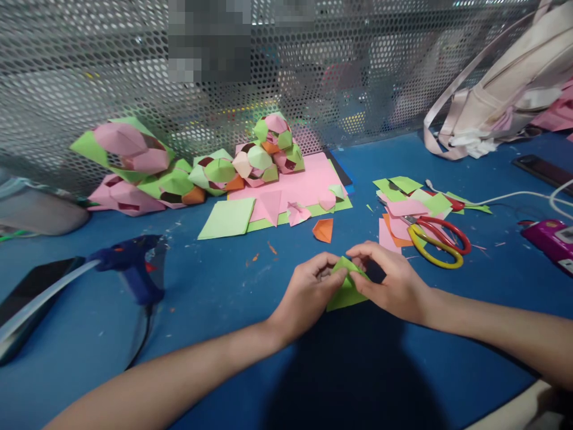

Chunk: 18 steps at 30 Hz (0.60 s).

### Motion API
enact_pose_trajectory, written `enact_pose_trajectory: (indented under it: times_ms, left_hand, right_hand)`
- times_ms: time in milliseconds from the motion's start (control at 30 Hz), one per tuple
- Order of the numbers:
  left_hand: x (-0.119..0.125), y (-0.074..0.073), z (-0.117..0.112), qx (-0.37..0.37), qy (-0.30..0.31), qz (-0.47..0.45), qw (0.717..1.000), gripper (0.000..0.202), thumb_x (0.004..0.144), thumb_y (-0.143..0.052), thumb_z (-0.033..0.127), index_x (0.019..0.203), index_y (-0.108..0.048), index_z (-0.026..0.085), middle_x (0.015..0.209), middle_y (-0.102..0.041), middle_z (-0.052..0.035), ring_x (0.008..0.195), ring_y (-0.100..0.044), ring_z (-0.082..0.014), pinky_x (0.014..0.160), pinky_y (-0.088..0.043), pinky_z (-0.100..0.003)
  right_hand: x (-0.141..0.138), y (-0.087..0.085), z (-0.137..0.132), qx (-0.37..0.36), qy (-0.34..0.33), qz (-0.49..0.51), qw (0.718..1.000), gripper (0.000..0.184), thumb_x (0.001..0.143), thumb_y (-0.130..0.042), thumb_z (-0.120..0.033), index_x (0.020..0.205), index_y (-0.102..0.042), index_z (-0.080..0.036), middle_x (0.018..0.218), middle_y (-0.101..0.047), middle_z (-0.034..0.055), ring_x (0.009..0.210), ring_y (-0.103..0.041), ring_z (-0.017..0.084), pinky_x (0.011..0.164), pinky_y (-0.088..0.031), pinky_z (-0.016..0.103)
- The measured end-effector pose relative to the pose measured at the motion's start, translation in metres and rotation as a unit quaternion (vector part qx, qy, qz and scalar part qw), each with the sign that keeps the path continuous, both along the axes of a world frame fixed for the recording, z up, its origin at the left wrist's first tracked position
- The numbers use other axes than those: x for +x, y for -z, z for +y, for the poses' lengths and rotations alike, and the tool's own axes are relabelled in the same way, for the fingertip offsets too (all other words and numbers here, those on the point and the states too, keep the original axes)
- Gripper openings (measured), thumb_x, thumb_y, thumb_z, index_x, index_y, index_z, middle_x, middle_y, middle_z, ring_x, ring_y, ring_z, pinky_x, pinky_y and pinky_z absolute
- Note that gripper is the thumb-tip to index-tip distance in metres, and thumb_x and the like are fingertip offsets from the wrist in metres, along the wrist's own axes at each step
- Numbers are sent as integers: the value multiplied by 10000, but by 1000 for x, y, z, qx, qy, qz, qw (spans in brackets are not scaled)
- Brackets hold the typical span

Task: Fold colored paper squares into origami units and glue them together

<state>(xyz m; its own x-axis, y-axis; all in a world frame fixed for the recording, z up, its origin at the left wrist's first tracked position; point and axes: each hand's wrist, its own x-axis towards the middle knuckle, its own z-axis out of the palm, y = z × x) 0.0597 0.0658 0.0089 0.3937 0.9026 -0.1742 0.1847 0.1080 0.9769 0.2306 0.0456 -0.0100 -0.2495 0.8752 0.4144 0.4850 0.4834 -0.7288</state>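
Observation:
A folded piece of green paper (345,292) lies on the blue table (215,298) near its middle front. My left hand (308,292) pinches the paper's left edge with curled fingers. My right hand (394,280) pinches its upper right part, fingers pressed together over the fold. The two hands nearly meet above the paper. A small folded orange piece (323,229) lies just beyond the hands.
Folded pink and green paper balls (179,173) line a perforated metal screen (134,71). Pink and green sheets (286,191), paper scraps with scissors (436,239), a blue glue gun (134,266), a phone (27,292), a pale bag (501,89) and a magenta device (550,239) surround the hands.

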Motion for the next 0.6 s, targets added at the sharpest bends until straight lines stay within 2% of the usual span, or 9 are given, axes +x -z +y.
enact_pose_trajectory:
  times_ms: [167, 233, 300, 400, 600]
  left_hand:
    - [0, 2, 1, 18, -1, 34, 999, 110, 801, -590, 254, 760, -617, 156, 681, -545, 17, 629, -470, -101, 583, -374, -210]
    - [0, 3, 2, 23, -7, 42, 999, 135, 798, -591, 264, 713, -596, 160, 616, -488, 34, 576, -421, -91, 535, -337, -208]
    - [-1, 4, 2, 21, -9, 46, 999, 139, 792, -588, 268, 700, -594, 164, 597, -477, 36, 558, -405, -92, 512, -319, -209]
    - [-1, 2, 3, 16, 0, 45, 999, 93, 770, -581, 242, 764, -639, 170, 668, -563, 5, 606, -463, -113, 530, -345, -215]
    - [-4, -1, 6, 1, 14, 31, 999, 129, 754, -538, 193, 789, -661, 176, 779, -633, -17, 746, -548, -148, 675, -415, -243]
  right_hand:
    - [0, -1, 2, -67, 7, 14, 998, 105, 822, -533, -148, 914, -541, -198, 753, -542, -6, 666, -514, 108, 614, -455, 230]
    - [0, -3, 3, -70, -5, 17, 997, 65, 821, -522, -133, 836, -534, -195, 739, -524, -9, 650, -495, 105, 600, -441, 231]
    - [1, -5, 3, -50, -18, 15, 998, 90, 819, -506, -111, 791, -531, -193, 741, -520, -3, 654, -486, 108, 607, -433, 242]
    - [2, -6, 4, -8, -41, 14, 999, 123, 823, -485, -90, 799, -553, -190, 762, -541, 15, 684, -502, 123, 619, -434, 262]
    - [7, -4, 6, 56, -81, 11, 995, 182, 851, -448, -83, 898, -590, -186, 817, -577, 52, 759, -554, 147, 652, -475, 284]
